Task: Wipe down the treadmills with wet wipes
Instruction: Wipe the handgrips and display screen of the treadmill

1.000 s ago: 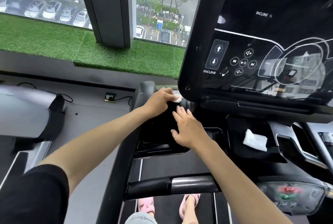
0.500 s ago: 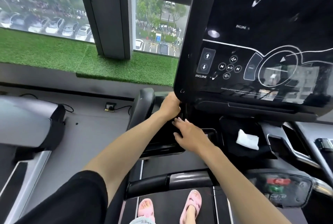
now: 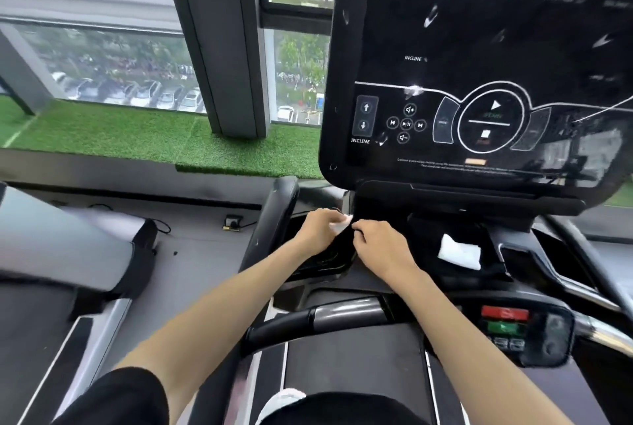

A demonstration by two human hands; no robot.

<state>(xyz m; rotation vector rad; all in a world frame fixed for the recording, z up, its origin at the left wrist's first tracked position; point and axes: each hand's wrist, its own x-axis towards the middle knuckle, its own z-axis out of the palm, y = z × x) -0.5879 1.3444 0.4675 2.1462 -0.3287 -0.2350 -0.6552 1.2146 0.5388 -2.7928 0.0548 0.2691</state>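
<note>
The left hand [image 3: 317, 233] pinches a small white wipe [image 3: 340, 224] at its fingers [image 3: 334, 219], and the right hand [image 3: 378, 245] sits just beside it with fingers [image 3: 359, 229] curled in, thumb and forefinger close together, perhaps tugging the wipe's edge, though the view is too blurred to be sure. Both hover over the dark tray [image 3: 322, 260] of the treadmill, directly under the fingers. A second wipe [image 3: 459, 251] lies in the middle pocket, well to the right of the right fingers. Above them the screen [image 3: 479, 75] shows streaks and specks, so it looks unwiped. The handlebar [image 3: 329, 320] below the wrists and the neighbouring treadmill [image 3: 68, 246] to the left appear to remain; the job seems early.
</note>
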